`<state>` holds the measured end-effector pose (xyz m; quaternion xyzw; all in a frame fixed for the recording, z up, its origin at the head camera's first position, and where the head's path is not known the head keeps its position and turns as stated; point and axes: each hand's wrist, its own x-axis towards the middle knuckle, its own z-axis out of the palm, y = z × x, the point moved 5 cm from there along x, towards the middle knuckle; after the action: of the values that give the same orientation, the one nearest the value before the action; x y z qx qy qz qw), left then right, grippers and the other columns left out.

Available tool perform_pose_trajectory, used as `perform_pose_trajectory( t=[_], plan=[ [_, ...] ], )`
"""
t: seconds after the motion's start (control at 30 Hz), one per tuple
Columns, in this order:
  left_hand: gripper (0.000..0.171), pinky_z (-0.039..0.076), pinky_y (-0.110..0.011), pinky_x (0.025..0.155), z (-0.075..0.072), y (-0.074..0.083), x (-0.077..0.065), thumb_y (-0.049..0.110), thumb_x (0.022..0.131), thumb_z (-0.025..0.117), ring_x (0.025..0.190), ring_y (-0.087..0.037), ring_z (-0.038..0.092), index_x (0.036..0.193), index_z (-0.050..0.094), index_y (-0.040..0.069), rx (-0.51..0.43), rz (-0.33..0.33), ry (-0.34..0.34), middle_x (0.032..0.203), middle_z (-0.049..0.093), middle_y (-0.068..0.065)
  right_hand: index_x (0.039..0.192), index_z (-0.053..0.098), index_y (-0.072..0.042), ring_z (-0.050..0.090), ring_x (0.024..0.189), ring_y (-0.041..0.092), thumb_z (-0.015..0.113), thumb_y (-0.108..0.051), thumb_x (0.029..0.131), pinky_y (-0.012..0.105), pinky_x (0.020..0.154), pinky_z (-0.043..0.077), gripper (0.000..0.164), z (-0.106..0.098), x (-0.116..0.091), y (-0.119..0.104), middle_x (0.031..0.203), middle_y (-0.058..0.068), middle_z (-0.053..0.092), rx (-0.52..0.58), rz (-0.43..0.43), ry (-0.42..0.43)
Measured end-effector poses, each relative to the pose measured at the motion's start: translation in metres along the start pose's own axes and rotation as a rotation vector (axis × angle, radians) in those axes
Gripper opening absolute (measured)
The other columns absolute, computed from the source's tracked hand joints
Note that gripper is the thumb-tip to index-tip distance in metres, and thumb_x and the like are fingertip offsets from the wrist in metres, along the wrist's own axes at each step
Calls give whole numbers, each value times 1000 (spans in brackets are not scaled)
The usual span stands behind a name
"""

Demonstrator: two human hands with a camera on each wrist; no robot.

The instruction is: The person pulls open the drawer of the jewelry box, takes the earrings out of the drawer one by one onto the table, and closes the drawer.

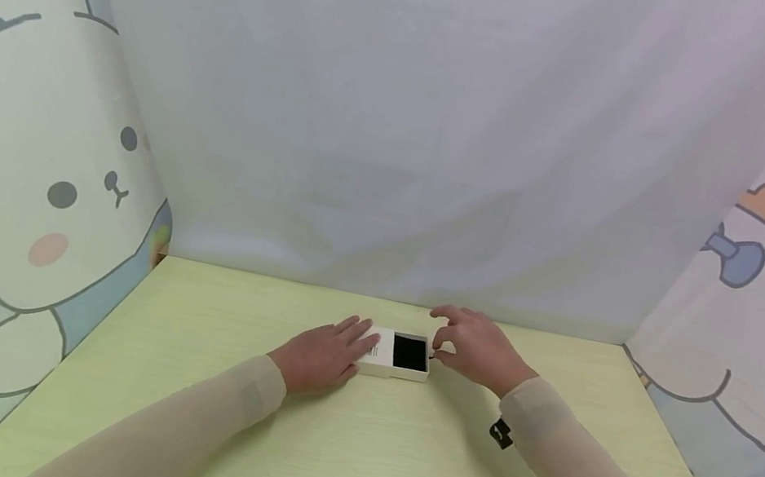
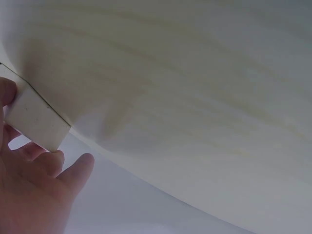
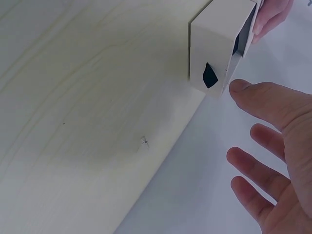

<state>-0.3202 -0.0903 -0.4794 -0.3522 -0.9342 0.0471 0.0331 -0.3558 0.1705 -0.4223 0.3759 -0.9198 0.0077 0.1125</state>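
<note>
A small white box lies on the table, its drawer slid partway out to the right. Something flat and black fills the drawer's inside. My left hand holds the box's left part, fingers over the top and thumb along the near side. In the left wrist view that hand is around the end of the white box. A small black tab sticks out of the drawer's end face. Beside it is my right hand, thumb tip close to the drawer's edge and the other fingers spread apart.
The pale wood-grain table ends at the back against a light grey curtain. Cartoon-printed cloth stands along both sides. A small black tag shows by the right sleeve.
</note>
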Motion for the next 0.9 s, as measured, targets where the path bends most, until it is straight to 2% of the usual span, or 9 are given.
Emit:
perform_pose_trajectory(
  t=[0.27,0.53,0.9],
  plan=[
    [63,53,-47,140,-2,0,-1,35,124,58,177,-35,49,182,46,14,11,9,6,191,46,-15,96,91,-23,83,116,33,100,-19,96,58,110,70,9,-3,-5,4,152,14,79,7,1,8],
    [63,52,-49,140,-1,0,0,34,124,59,177,-36,48,182,46,14,-15,0,2,191,45,-16,96,91,-23,83,118,33,99,-18,97,57,111,70,10,-2,-10,7,153,13,78,-2,22,-11],
    [62,53,-48,140,1,0,0,34,124,58,176,-36,50,182,46,14,18,10,15,190,46,-16,97,91,-21,82,124,38,100,-16,96,59,112,69,10,0,-16,14,152,14,78,8,36,-14]
  ],
)
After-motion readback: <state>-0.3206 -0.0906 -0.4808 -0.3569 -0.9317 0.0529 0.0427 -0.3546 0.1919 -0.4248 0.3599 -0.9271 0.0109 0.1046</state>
